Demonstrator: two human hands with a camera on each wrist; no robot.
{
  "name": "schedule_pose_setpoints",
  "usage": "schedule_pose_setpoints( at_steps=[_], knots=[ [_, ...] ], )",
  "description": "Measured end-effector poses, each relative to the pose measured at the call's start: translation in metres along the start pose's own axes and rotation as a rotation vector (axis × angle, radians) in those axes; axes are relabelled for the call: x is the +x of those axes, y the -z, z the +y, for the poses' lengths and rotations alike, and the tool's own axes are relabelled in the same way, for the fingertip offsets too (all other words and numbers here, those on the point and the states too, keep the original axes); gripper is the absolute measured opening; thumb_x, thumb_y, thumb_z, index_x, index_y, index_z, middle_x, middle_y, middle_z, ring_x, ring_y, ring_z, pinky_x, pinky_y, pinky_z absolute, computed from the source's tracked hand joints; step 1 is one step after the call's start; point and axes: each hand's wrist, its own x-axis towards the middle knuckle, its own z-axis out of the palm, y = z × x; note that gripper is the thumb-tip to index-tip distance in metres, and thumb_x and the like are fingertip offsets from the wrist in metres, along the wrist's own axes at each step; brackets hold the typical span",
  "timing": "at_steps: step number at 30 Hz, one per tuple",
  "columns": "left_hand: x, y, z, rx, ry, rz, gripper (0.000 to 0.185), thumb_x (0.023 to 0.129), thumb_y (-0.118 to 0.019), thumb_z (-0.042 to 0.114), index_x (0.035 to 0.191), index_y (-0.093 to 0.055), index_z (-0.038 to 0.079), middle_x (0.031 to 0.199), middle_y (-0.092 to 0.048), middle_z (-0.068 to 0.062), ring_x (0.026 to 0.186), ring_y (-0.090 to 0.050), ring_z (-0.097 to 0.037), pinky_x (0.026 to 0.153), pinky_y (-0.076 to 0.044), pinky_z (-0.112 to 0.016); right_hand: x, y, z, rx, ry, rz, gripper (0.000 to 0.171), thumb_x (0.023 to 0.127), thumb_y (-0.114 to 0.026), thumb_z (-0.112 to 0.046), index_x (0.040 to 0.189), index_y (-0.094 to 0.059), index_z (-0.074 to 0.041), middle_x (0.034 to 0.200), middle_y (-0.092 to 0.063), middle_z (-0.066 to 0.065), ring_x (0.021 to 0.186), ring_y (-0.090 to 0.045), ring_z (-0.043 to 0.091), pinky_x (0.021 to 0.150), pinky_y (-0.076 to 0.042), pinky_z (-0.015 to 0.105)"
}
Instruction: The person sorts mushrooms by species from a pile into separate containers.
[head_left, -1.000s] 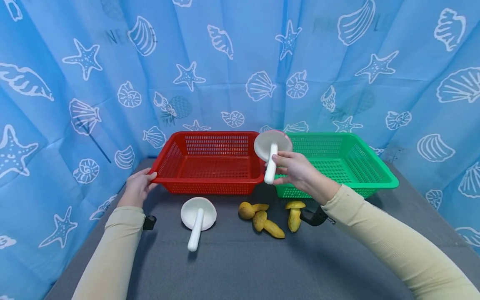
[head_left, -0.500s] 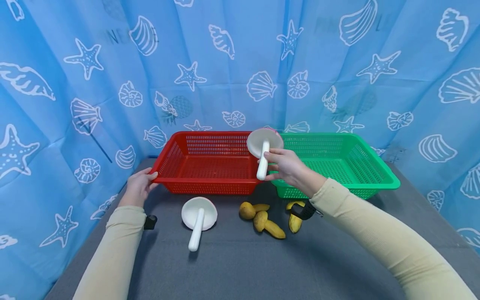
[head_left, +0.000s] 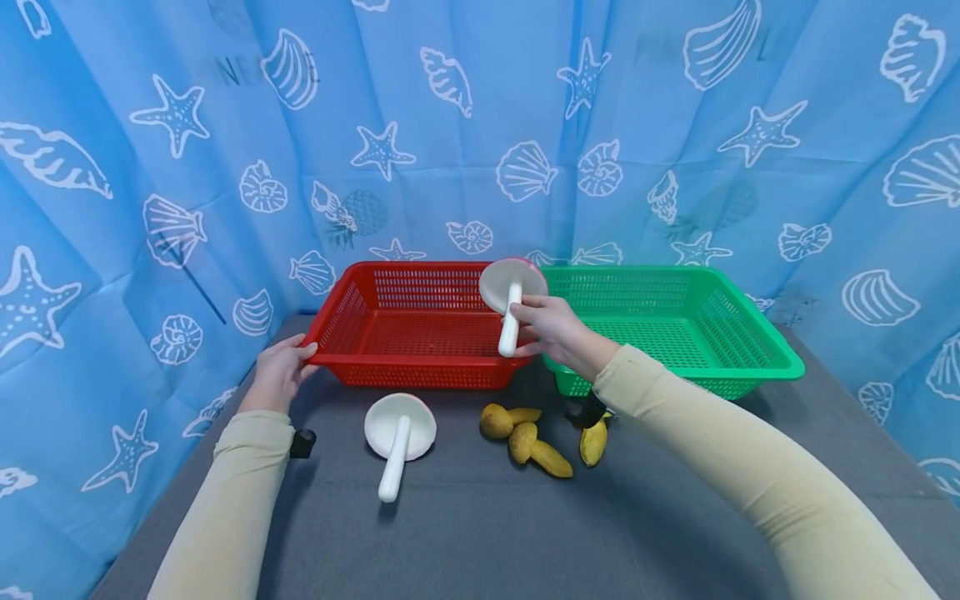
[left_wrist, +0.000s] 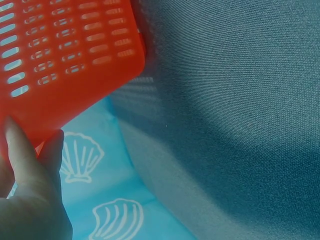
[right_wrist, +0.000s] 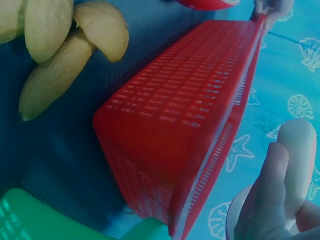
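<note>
My right hand (head_left: 555,333) grips the white stem of a mushroom (head_left: 512,312), its pale underside toward me and a pink edge on the cap. It is held over the right end of the red basket (head_left: 420,373). In the right wrist view the mushroom's stem (right_wrist: 298,155) stands between finger and thumb. With thumb and fingers, my left hand (head_left: 277,373) pinches the red basket's near left corner rim; the left wrist view shows the left hand (left_wrist: 32,195) at that rim. A second white mushroom (head_left: 397,446) lies on the table, stem toward me.
A green basket (head_left: 750,375) stands to the right of the red one, their ends close together. Several yellow-brown mushrooms (head_left: 551,458) lie on the grey table (head_left: 480,542) before the baskets, one partly hidden by the right wrist strap. A blue shell-patterned curtain (head_left: 450,125) hangs behind.
My right hand has carried the mushroom leftward, from the gap between the baskets to over the red basket's right end. My left hand has stayed on the rim.
</note>
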Motion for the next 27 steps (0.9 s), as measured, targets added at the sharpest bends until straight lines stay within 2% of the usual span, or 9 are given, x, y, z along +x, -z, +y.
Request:
schedule_pose_setpoints(
  at_steps=[4, 17, 21, 24, 27],
  knots=[
    [0.0, 0.001, 0.0, 0.0, -0.002, 0.003, 0.06, 0.099, -0.055, 0.013, 0.153, -0.031, 0.02, 0.155, -0.034, -0.006, 0.129, -0.047, -0.021, 0.094, -0.046, -0.024, 0.008, -0.006, 0.0, -0.022, -0.002, 0.01, 0.049, 0.104, -0.048, -0.019, 0.15, -0.035, -0.008, 0.136, -0.048, 0.018, 0.105, -0.057, 0.028, 0.057, -0.055, 0.03],
    [0.001, 0.0, 0.0, -0.001, -0.001, 0.015, 0.06, 0.098, -0.056, 0.015, 0.153, -0.032, 0.022, 0.154, -0.035, -0.004, 0.13, -0.047, -0.021, 0.096, -0.045, -0.025, 0.033, -0.018, 0.0, -0.051, -0.033, 0.044, 0.051, 0.103, -0.05, -0.013, 0.151, -0.034, -0.007, 0.137, -0.046, 0.017, 0.093, -0.055, 0.027, 0.058, -0.057, 0.033],
    [0.001, -0.001, 0.0, 0.006, -0.005, 0.014, 0.059, 0.099, -0.056, 0.015, 0.153, -0.033, 0.022, 0.154, -0.035, -0.004, 0.129, -0.047, -0.021, 0.093, -0.046, -0.023, 0.041, -0.021, 0.003, -0.048, -0.056, 0.063, 0.052, 0.102, -0.051, -0.01, 0.151, -0.034, -0.007, 0.137, -0.046, 0.017, 0.094, -0.054, 0.027, 0.071, -0.058, 0.042],
    [0.001, -0.001, 0.0, 0.001, -0.002, 0.016, 0.06, 0.098, -0.056, 0.015, 0.153, -0.033, 0.023, 0.154, -0.035, -0.003, 0.129, -0.047, -0.021, 0.093, -0.046, -0.023, 0.046, -0.024, 0.005, -0.04, -0.072, 0.07, 0.052, 0.101, -0.051, -0.009, 0.15, -0.034, -0.007, 0.138, -0.045, 0.017, 0.103, -0.053, 0.03, 0.085, -0.054, 0.049],
    [0.001, -0.001, 0.0, -0.004, -0.001, 0.016, 0.06, 0.099, -0.056, 0.015, 0.153, -0.032, 0.023, 0.155, -0.034, -0.004, 0.13, -0.047, -0.021, 0.093, -0.046, -0.024, 0.049, -0.026, 0.004, -0.037, -0.086, 0.076, 0.052, 0.101, -0.051, -0.008, 0.15, -0.035, -0.006, 0.138, -0.045, 0.017, 0.108, -0.052, 0.032, 0.091, -0.05, 0.052]
  ],
)
